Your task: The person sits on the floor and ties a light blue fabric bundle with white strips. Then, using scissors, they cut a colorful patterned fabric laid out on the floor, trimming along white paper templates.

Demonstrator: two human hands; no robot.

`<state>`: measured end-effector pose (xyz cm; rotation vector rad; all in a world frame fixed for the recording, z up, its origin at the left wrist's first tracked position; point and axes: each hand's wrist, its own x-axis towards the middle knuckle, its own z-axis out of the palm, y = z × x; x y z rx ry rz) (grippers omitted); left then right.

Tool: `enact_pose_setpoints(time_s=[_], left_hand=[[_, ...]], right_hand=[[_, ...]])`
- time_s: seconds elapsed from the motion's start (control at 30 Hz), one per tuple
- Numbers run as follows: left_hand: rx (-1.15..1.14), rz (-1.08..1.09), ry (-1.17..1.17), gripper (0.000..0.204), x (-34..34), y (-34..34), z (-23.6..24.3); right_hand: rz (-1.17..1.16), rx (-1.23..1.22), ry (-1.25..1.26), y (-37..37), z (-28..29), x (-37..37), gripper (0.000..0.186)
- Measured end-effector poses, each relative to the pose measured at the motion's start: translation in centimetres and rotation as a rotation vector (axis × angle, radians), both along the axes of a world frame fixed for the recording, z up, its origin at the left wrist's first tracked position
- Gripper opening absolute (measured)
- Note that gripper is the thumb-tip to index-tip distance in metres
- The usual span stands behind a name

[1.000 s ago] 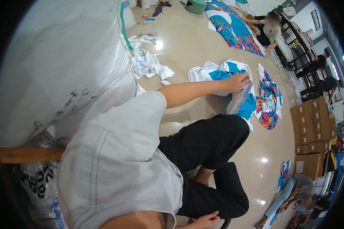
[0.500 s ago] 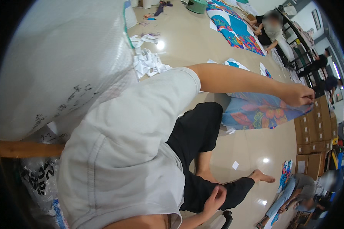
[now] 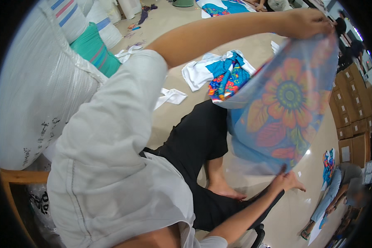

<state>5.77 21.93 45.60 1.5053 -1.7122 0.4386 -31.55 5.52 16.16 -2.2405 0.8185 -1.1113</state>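
A printed fabric piece (image 3: pixel 291 97) hangs spread between my two hands. Its pale side shows, with large orange flowers and leaves faint through blue-grey cloth. At the top of the view, my left hand (image 3: pixel 310 22) is closed on the fabric's upper edge, arm stretched out. My right hand (image 3: pixel 282 181) pinches the lower edge near my foot. A fold of the cloth reaches back toward my knee. Beyond that knee lies a crumpled heap of white, teal and floral fabric (image 3: pixel 231 74) on the floor, partly behind the held piece.
Large white sacks (image 3: pixel 33 82) and a green sack (image 3: pixel 96 49) crowd the left side. White scraps (image 3: pixel 171 97) lie on the tiles. Cardboard boxes (image 3: pixel 351 107) are stacked at the right. A person (image 3: pixel 339 186) sits low at the lower right; others are farther off.
My left hand has risen with the fabric, opening it out. My right hand has moved from near my lap to the fabric's lower edge and taken hold. The view has shifted.
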Motion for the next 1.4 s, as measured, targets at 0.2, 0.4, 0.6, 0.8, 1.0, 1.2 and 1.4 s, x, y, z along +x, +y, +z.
enact_pose_setpoints(time_s=[0.2,0.4,0.6,0.8,1.0,1.2,1.4], left_hand=[[0.773,0.192,-0.494,0.037,12.9,-5.2,-9.8],[-0.215,0.240,0.112,0.029,8.2,-3.0,0.3],[0.368,-0.035,0.326,0.018,-1.0,7.2,-6.5],[1.071,-0.371,0.415,0.025,-4.2,7.0,-21.5],[1.619,-0.421,0.117,0.029,-6.7,0.5,-28.3],[1.006,-0.164,0.056,0.052,-8.8,-9.8,-40.0],[1.412,0.123,-0.105,0.099,-10.5,-11.2,-45.1]], right_hand=[[-0.251,-0.080,0.644,-13.6,3.4,-0.7,0.029],[-0.431,-0.353,-0.025,-19.3,13.9,-1.1,0.027],[-0.393,-0.393,0.247,-15.1,9.3,-7.5,0.030],[-0.261,-0.237,0.555,-11.4,-7.4,-8.1,0.038],[-0.104,0.167,0.601,-5.0,-14.4,-6.3,0.042],[0.035,0.015,0.828,1.0,-14.8,-0.7,0.042],[0.050,0.314,0.495,5.1,-9.1,-1.6,0.028]])
